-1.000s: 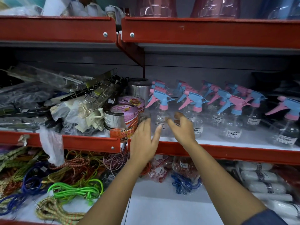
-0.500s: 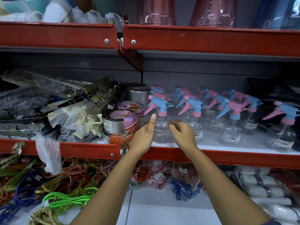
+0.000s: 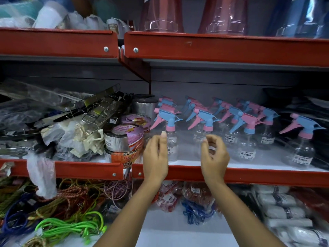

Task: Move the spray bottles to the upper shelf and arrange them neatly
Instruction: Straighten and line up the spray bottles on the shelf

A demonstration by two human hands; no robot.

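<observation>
Several clear spray bottles with pink and blue trigger heads stand in rows on the middle shelf (image 3: 267, 176). The front-left bottle (image 3: 172, 146) is just right of my left hand (image 3: 155, 157), whose fingers point upward beside it, holding nothing. My right hand (image 3: 214, 155) hovers with curled, parted fingers in front of the second bottle (image 3: 207, 121), empty. One bottle (image 3: 303, 154) stands apart at the far right. The red upper shelf (image 3: 213, 49) runs above.
Stacked tape rolls (image 3: 124, 139) sit left of the bottles, next to bagged hardware (image 3: 80, 136). Pink and blue translucent containers (image 3: 160, 15) fill the upper shelf. Below lie coloured cords (image 3: 67, 227) and white wrapped rolls (image 3: 284, 211).
My hands have spread apart: the right hand moved rightward off the front-left bottle, and the left hand stayed beside it. The view tilted up slightly.
</observation>
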